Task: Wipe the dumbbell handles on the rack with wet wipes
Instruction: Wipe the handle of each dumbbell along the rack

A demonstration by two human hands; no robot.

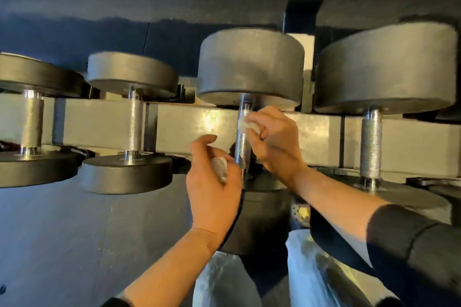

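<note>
**Q:** Hands first: where are they, and what do they hold?

**Me:** Right hand [273, 137] pinches a crumpled wet wipe [245, 124] in curled fingers [257, 117], pressed against the upper part of a knurled dumbbell handle [241, 143]. That dumbbell sits on the rack [189, 122], third from the left. My left hand [214, 182] hovers just beside the handle's lower end, fingers curled round a second, greyish wad [219, 168].

**Q:** What might go wrong?

**Me:** I judge the wipe could snag and shred on the knurling, or I could miss the handle's far side, hidden from view.

**Q:** Room to move?

**Me:** Tight lengthwise: the upper weight head [250, 67] sits just above my knuckles, the lower head is largely hidden behind my hands. Sideways, open gaps separate this handle from the neighbouring handles [371, 144].
</note>
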